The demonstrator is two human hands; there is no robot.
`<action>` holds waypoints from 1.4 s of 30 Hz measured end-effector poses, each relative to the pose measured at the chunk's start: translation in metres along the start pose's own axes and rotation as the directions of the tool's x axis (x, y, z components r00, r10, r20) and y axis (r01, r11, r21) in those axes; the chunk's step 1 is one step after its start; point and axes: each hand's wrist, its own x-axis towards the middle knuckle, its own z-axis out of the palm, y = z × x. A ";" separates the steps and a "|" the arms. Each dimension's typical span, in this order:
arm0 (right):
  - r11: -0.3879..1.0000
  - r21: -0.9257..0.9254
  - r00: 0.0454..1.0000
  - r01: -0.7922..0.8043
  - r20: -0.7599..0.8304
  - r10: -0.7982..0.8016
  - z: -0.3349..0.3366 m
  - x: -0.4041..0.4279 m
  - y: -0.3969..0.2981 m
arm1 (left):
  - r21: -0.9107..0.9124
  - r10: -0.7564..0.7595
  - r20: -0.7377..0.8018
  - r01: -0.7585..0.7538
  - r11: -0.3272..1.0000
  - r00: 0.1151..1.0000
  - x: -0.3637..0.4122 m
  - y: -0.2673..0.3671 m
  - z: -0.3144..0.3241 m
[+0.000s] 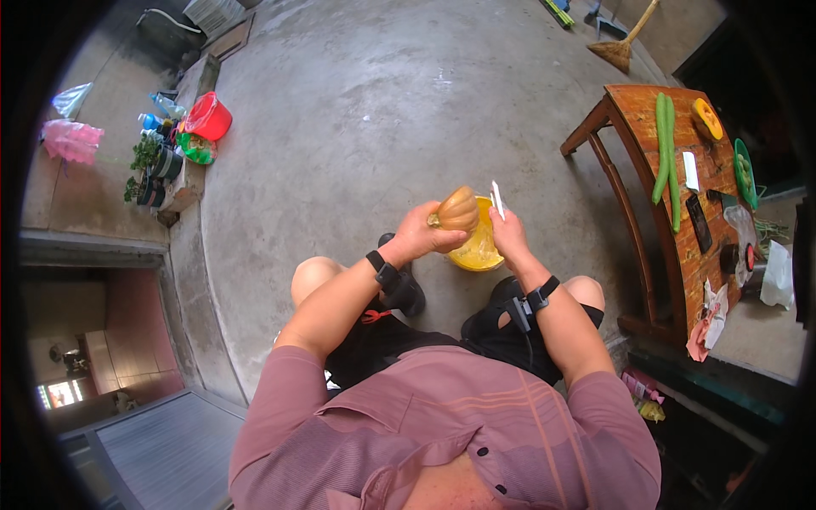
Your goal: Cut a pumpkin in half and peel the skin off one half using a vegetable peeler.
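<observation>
My left hand (421, 234) grips a tan pumpkin piece (458, 210) by its stem end, with the thumb along its lower side. In my right hand (510, 234) is a slim white tool (497, 196) pointing away from me. Whether it is a knife or a peeler cannot be told. The tool stays apart from the pumpkin, a short way to its right. Below and between both hands, a yellow plastic basin (478, 260) sits on the floor, partly covered by the pumpkin and my hands. Some pale scraps seem to lie inside it.
A wooden table (695, 153) at right bears two long green gourds (664, 146), a cut pumpkin (706, 120), a cleaver (690, 171), a phone (699, 223) and a green basket (744, 172). A red bucket (209, 118) and potted plants (167, 162) stand left. A broom (615, 52) leans behind.
</observation>
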 end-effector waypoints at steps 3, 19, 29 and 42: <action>0.960 -0.127 0.968 0.249 0.032 -0.247 -0.002 -0.005 -0.004 | -0.012 -0.059 -0.031 0.059 0.998 0.998 -0.002 -0.003 -0.007; 0.689 -0.440 0.817 0.576 0.318 -0.480 0.008 -0.049 -0.035 | 0.349 -0.216 -0.105 0.239 0.906 0.971 -0.010 -0.004 0.012; 0.650 -0.456 0.794 0.608 0.333 -0.509 0.010 -0.047 -0.029 | 0.435 -0.195 -0.125 0.230 0.870 0.973 -0.019 -0.001 0.012; 0.733 -0.336 0.804 0.592 0.310 -0.507 0.009 -0.036 -0.019 | 0.502 -0.342 -0.014 0.302 0.810 0.940 -0.018 0.026 0.012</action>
